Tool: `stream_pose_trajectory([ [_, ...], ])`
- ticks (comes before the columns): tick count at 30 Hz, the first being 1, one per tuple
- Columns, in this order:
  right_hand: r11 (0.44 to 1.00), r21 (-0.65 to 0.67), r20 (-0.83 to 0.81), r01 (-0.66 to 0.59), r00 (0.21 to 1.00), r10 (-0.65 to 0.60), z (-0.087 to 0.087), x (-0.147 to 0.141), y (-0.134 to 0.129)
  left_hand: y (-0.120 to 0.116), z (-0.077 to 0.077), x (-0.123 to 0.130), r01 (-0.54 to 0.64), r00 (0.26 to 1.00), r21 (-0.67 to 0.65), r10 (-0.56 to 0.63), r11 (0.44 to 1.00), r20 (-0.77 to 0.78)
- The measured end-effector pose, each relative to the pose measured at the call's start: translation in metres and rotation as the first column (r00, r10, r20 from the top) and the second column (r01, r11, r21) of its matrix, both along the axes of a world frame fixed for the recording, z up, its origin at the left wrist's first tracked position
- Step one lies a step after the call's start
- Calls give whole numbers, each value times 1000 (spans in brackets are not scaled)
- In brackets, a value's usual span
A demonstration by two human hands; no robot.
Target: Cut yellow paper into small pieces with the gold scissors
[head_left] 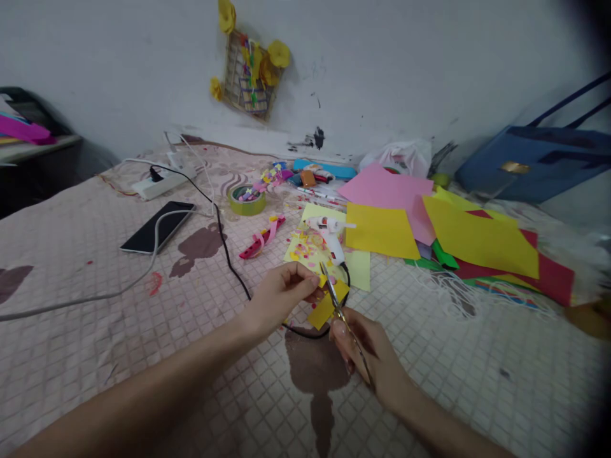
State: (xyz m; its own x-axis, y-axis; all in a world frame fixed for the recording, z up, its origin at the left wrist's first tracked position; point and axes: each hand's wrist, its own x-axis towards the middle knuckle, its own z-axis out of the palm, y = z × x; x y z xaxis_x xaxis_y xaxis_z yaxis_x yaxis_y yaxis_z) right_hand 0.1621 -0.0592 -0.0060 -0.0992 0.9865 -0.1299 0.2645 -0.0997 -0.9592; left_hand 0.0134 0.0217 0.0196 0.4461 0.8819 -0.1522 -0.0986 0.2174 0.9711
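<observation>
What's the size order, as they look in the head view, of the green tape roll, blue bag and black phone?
Largest to smallest:
Blue bag, partly in view
Black phone
Green tape roll

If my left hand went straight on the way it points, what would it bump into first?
Probably the scissors, just right of your left hand, though their depth is hard to tell.

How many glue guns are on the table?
1: the white glue gun, lying on the pale yellow paper, just beyond the scissors. Another could be hidden under the coloured sheets.
</observation>
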Motion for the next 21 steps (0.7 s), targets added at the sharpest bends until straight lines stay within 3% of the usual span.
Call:
stream_pose_trajectory([
  [21, 1000, -26, 23, 8, 1000, -7, 5, 0, 0, -2, -1, 2, -18, 1000, -8, 18, 1000, 18],
])
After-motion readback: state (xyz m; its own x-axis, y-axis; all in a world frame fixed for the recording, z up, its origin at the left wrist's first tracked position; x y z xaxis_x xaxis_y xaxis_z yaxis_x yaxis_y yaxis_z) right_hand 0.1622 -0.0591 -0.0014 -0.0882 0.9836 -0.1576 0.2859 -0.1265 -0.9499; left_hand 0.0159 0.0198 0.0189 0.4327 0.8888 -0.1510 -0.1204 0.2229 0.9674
